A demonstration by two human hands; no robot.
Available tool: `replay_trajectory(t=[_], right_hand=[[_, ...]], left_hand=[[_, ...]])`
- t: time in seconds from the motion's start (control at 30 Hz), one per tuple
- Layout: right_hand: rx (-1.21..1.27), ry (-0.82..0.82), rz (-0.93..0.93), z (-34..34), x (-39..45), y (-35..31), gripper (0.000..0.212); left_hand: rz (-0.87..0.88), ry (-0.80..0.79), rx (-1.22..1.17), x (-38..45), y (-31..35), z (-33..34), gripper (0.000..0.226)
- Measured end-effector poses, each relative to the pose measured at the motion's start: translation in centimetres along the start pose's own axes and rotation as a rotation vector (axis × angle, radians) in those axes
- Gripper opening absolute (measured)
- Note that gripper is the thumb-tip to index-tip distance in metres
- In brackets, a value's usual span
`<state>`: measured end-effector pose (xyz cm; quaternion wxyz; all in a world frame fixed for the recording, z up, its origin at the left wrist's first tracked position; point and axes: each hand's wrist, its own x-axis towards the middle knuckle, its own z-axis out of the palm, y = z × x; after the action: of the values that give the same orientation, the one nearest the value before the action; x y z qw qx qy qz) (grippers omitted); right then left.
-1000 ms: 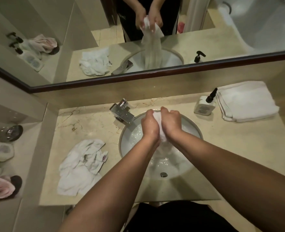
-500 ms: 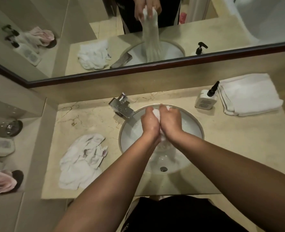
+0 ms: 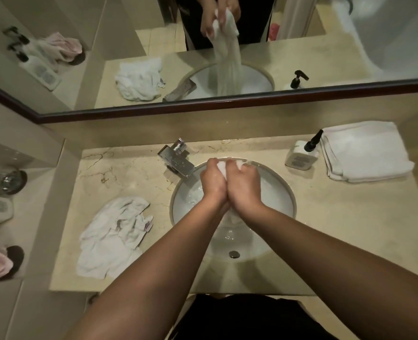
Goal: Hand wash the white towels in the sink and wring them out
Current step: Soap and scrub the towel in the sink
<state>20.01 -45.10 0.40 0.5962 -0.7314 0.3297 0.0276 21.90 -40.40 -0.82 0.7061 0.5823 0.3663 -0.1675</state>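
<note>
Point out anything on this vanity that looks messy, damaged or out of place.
The crumpled white towel left of the sink lies in a heap with dark smudges, unlike the folded towels on the right. The countertop shows dark crack-like veins near the faucet. Nothing else stands out.

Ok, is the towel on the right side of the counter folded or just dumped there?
Folded. The white towel lies in a neat stack with layered edges beside the soap bottle, unlike the crumpled towel left of the sink.
</note>
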Motion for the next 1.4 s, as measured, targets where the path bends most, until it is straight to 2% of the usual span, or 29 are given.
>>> replay_trajectory(t=[0.17, 0.33, 0.47, 0.63, 0.8, 0.97, 1.1, 1.23, 1.27, 1.33, 1.4], right_hand=[[-0.02, 0.103, 0.045, -1.0, 2.4, -1.6, 0.046], [-0.129, -0.029, -0.101, 0.2, 0.4, -1.1, 0.046], [-0.102, 0.074, -0.002, -0.4, 2.8, -2.3, 0.047], [-0.11, -0.04, -0.097, 0.6, 0.1, -1.5, 0.047], [-0.026, 0.066, 0.067, 0.0, 2.3, -1.7, 0.042], [-0.101, 0.019, -0.074, 1.1, -0.1, -0.4, 0.043], [-0.059, 0.112, 0.037, 0.4, 3.9, -0.4, 0.044], [-0.053, 0.147, 0.11, 0.6, 5.2, 2.4, 0.045], [-0.02, 0.15, 0.159, 0.6, 5.5, 3.6, 0.043], [0.022, 0.151, 0.226, 0.3, 6.6, 6.1, 0.039], [0.006, 0.117, 0.291, -0.1, 7.7, 9.0, 0.047]], left_hand=[[0.001, -0.046, -0.025, -0.3, -0.4, 0.5, 0.033], [-0.121, 0.001, -0.141, 0.8, 1.4, 0.0, 0.032], [-0.065, -0.004, -0.105, 0.7, 0.9, 0.6, 0.029], [-0.132, -0.023, -0.166, 1.7, 1.5, -0.3, 0.032], [-0.073, -0.056, -0.099, 1.2, 0.2, -0.2, 0.031], [-0.182, -0.032, -0.138, 2.0, 0.7, -0.8, 0.031], [-0.108, -0.081, -0.047, 1.4, -0.1, -0.1, 0.029], [-0.144, -0.038, -0.009, 2.5, -0.7, -0.5, 0.028], [-0.149, -0.029, 0.008, 3.3, -1.1, -0.7, 0.032], [-0.121, -0.01, 0.08, 4.7, -2.1, -1.4, 0.059], [-0.107, -0.01, 0.208, 6.2, -4.0, -2.5, 0.082]])
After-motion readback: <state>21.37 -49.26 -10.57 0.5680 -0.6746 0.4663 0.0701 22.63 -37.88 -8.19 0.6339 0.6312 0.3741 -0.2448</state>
